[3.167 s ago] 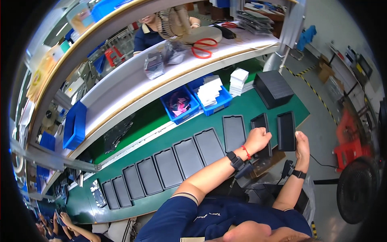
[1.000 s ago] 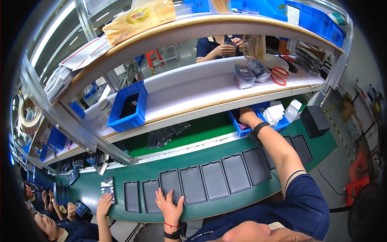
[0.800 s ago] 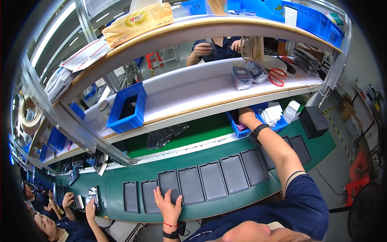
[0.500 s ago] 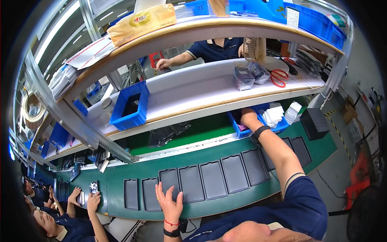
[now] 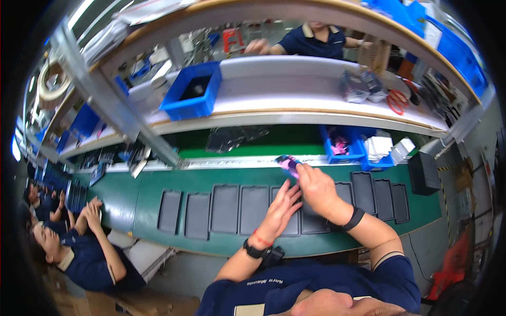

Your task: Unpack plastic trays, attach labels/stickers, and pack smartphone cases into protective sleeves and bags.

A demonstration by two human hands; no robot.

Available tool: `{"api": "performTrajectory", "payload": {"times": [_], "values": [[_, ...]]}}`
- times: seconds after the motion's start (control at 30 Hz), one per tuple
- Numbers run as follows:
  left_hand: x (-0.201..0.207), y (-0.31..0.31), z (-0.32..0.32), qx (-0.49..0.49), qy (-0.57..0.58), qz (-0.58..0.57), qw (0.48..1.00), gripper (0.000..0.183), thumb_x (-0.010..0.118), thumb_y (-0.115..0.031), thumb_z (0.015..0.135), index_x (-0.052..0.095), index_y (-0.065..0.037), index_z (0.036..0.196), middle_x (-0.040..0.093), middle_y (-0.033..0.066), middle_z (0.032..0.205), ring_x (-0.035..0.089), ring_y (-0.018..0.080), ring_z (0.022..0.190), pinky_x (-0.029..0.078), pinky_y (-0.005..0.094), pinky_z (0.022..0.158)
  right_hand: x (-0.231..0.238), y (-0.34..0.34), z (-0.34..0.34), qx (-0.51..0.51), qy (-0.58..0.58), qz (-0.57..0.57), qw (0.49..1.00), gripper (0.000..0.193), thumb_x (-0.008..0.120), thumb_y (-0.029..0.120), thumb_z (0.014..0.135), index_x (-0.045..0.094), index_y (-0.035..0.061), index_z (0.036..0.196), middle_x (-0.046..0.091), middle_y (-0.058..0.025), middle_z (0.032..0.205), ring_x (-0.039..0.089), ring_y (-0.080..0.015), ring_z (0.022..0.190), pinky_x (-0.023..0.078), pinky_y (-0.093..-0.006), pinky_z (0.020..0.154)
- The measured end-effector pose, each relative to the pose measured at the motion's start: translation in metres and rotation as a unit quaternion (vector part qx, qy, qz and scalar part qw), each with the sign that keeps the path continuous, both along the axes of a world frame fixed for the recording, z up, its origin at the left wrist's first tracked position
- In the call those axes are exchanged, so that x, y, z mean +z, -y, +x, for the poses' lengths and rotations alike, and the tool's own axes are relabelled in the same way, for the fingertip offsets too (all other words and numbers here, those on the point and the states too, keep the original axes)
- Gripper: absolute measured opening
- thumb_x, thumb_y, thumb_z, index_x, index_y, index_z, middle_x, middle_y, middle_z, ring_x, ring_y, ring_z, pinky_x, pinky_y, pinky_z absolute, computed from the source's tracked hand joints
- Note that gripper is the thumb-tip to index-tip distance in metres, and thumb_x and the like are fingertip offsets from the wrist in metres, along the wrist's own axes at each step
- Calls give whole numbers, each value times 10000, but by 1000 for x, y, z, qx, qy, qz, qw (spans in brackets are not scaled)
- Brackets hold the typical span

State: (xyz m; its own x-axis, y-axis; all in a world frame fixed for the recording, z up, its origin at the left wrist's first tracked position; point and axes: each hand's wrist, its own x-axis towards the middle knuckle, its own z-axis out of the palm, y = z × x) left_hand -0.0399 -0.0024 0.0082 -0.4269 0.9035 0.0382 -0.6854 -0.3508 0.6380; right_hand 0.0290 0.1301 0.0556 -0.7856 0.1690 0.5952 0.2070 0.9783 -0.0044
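Since the frame half a second ago, the right hand (image 5: 319, 192) has been coming out of the blue bin (image 5: 343, 158) and is now hovering over the middle of the row of dark grey trays (image 5: 225, 208), while the left hand (image 5: 282, 208) has been moving rightward to meet it. The right hand is pinching a small glossy packet (image 5: 288, 164), pink and dark blue, between thumb and fingers; the packet is showing some blur and is sitting above the far edge of the trays, tilting up to the left. The left hand is reaching with its fingers long and extended, just beside the right hand; whether it is touching the packet or the other hand, I cannot tell. The trays are lying side by side along the green table (image 5: 122, 200), the hands partly covering those in the middle. Behind them, the blue bin is holding more pink pieces (image 5: 340, 145), and a second blue bin (image 5: 377, 165) just to its right is holding white cards or boxes (image 5: 378, 145). A black block-like stack (image 5: 424, 174) is standing near the table's right end. At the left, a co-worker (image 5: 87, 260) is bringing both hands close together over the table
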Motion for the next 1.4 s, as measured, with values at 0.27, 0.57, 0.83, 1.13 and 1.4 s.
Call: {"api": "performTrajectory", "payload": {"times": [0.27,0.57,0.83,1.13,1.4], "values": [[-33,53,-41,74,122,23,990,335,405,-177,956,404,-28,1256,517,128,1204,519,268,1112,418,415,961,18,51,-26,235,153,-180,943,460,674,128,645,577,-11,1073,604,-149,1000,535,-315,925,435,-393,845],[-9,135,-68,228,-83,-179,954,276,579,-120,874,526,-28,1128,630,122,993,648,227,850,558,331,702,-6,95,-147,247,192,-531,788,357,811,205,636,629,6,869,553,-4,627,497,-77,576,414,-236,528],[-23,236,-95,406,15,-152,901,240,497,-180,931,547,30,1035,643,150,896,654,225,790,548,339,680,-8,162,-213,294,305,-478,769,155,680,26,753,649,-19,899,659,-49,734,591,-75,652,470,-222,583],[-27,290,-95,529,-41,-257,808,182,640,10,792,613,10,972,649,86,873,635,171,744,525,291,662,-53,225,-294,173,156,-476,848,247,728,185,733,603,5,847,642,-85,703,602,-150,623,483,-288,566],[-34,260,-106,471,-73,-252,842,150,629,-67,835,605,-7,970,627,19,847,587,96,734,482,239,660,-33,211,-227,379,344,-528,678,147,705,71,753,623,3,854,602,3,703,532,-51,657,436,-211,593]]}}
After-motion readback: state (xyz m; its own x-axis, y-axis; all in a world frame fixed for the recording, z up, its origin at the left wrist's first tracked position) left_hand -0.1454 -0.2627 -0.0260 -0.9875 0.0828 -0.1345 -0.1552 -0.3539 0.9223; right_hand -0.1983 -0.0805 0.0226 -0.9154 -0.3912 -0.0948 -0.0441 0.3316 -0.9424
